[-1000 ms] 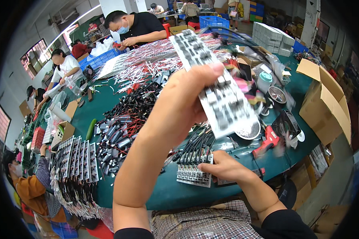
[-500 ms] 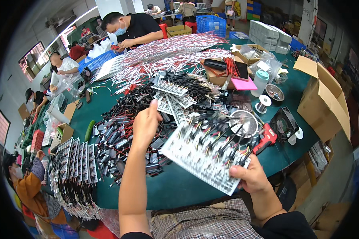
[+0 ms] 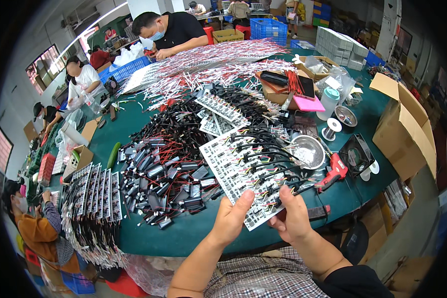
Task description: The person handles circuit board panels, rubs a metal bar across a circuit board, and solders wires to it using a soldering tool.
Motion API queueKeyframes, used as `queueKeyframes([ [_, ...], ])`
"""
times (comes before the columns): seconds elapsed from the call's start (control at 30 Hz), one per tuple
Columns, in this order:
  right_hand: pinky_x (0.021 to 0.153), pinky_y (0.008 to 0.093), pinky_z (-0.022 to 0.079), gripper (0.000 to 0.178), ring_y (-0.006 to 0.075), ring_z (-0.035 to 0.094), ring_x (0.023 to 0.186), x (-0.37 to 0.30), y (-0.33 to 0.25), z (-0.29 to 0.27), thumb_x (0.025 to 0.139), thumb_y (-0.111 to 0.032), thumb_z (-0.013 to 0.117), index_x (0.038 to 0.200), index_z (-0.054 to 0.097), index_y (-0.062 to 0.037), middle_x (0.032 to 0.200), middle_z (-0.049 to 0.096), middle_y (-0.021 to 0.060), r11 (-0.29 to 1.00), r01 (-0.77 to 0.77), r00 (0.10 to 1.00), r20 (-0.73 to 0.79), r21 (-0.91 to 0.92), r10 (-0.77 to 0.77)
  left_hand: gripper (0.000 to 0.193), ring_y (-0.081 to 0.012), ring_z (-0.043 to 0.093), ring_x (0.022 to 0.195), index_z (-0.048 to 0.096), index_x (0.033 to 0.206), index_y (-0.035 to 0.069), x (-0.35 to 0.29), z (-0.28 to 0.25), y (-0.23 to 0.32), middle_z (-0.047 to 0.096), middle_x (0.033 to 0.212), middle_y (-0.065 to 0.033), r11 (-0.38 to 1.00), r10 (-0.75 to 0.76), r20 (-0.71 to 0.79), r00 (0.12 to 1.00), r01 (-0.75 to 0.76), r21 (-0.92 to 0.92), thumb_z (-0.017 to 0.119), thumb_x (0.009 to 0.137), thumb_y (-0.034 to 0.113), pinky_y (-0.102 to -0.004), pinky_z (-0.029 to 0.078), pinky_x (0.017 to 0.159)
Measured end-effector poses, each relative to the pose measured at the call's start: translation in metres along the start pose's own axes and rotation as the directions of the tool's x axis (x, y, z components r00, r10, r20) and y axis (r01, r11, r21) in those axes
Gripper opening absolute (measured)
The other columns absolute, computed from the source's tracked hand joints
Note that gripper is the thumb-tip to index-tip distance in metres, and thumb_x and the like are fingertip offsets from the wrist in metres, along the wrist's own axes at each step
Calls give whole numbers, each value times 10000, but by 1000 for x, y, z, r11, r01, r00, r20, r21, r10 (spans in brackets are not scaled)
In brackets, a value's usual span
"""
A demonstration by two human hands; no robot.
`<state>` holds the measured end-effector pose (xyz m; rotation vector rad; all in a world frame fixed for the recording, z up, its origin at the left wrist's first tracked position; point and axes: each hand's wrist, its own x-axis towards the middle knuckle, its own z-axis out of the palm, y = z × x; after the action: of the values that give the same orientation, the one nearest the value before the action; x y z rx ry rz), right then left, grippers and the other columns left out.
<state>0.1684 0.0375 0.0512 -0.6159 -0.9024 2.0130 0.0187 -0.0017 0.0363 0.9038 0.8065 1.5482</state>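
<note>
Over the near side of the green table [image 3: 149, 243], I have a white circuit board [image 3: 221, 156] held up at a slant, its near end between 2 bare hands. The left hand [image 3: 231, 218] pinches the near left edge: thumb flat on the upper face, the other fingers tucked underneath where I cannot see them. The right hand [image 3: 297, 218] closes on the near right corner, thumb up beside the wires and fingers curled below, partly hidden. A row of black cables [image 3: 270, 160] runs off the board's right side. Whether its far end touches the heap behind, I cannot tell.

Just left of the board I see a pile of dark parts [image 3: 169, 191] with red wires; more white boards [image 3: 221, 108] lie beyond. To the right sit a metal bowl [image 3: 308, 151], a red glue gun [image 3: 336, 171] and a small black fan [image 3: 356, 155]. Far left, a green cucumber [image 3: 114, 154] lies near a stack of wired boards [image 3: 95, 193], whose wires hang over the table edge.
</note>
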Motion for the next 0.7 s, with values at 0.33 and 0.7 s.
queueKeyframes([
  [0.33, 366, 208, 272, 317, 70, 393, 388, -1, 5, -4, 1027, -329, 472, 1048, 585, -34, 658, 616, 71, 930, -241, 967, 147, 277, 207, 393, -143, 634, 1002, 526, 1280, -25, -9, -5, -13, 646, 1165, -98, 989, 35, -1, 999, -35, -145, 491, 1023, 270, -286, 514, 873],
  [0.7, 359, 211, 283, 317, 75, 414, 377, 7, 5, -9, 1030, -336, 482, 1005, 586, -38, 679, 633, 78, 859, -352, 933, 213, 372, 290, 389, -123, 632, 950, 550, 1243, -19, -6, -6, -14, 662, 1108, -83, 992, 18, -40, 999, -23, -123, 497, 1028, 301, -266, 508, 827],
])
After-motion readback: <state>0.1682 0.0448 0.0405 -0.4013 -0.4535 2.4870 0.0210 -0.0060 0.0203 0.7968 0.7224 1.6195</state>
